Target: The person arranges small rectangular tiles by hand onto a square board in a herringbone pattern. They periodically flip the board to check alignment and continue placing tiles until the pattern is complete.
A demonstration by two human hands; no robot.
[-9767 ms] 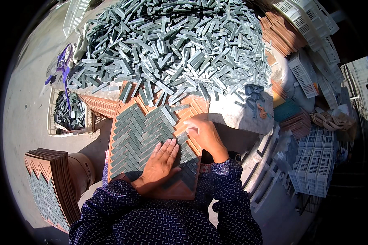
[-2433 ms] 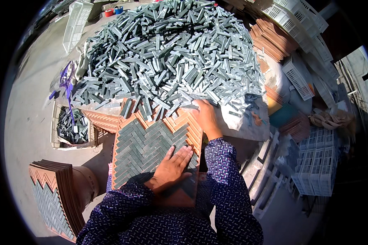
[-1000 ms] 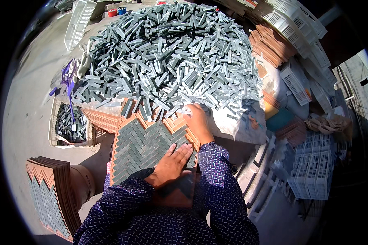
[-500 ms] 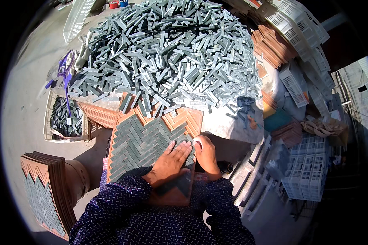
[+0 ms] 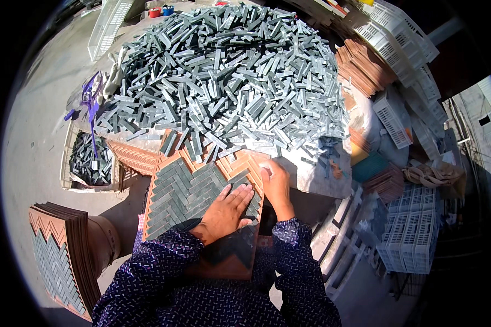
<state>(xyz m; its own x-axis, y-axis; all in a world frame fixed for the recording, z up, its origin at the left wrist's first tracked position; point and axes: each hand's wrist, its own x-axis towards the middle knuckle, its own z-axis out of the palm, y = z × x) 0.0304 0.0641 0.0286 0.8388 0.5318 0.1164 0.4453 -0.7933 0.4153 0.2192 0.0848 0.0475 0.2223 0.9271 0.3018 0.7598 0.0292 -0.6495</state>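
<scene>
Orange tray (image 5: 249,166): tiles (image 5: 174,191) partly hidden under flat left hand (image 5: 227,212); right hand (image 5: 277,184) curled at edge, can't tell if gripping.

The orange-brown grooved rectangular tray (image 5: 246,162) looks like matt moulded plastic. The dark-green narrow bars (image 5: 172,191) in it look like smooth, dull stone; the heaped grey-green bars (image 5: 218,71) look stony and dusty. The navy patterned sleeves (image 5: 158,259) are matt cloth, the white slotted crates (image 5: 411,231) plastic.
</scene>
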